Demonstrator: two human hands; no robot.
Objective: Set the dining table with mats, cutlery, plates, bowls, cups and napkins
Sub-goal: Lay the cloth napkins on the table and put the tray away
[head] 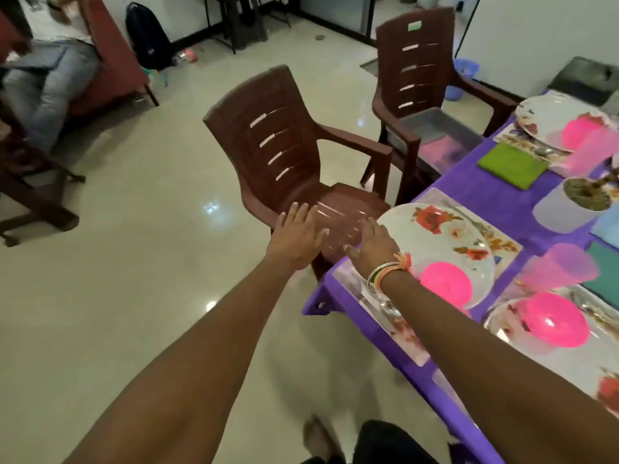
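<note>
Your left hand (296,236) and right hand (371,244), both spread and empty, reach over the chair (284,152) seat at twelve o'clock. Grip it evenly, keeping clear of the plate (435,236) at two o'clock on the worktop (495,195).

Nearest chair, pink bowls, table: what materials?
Nearest chair: moulded plastic, brown, semi-gloss; one-piece shell with slotted back.
Pink bowls: probably plastic, glossy; bright highlights, vivid colour.
Table: likely purple plastic, matte; moulded corner bracket shows, though a cover can't be excluded.
</note>
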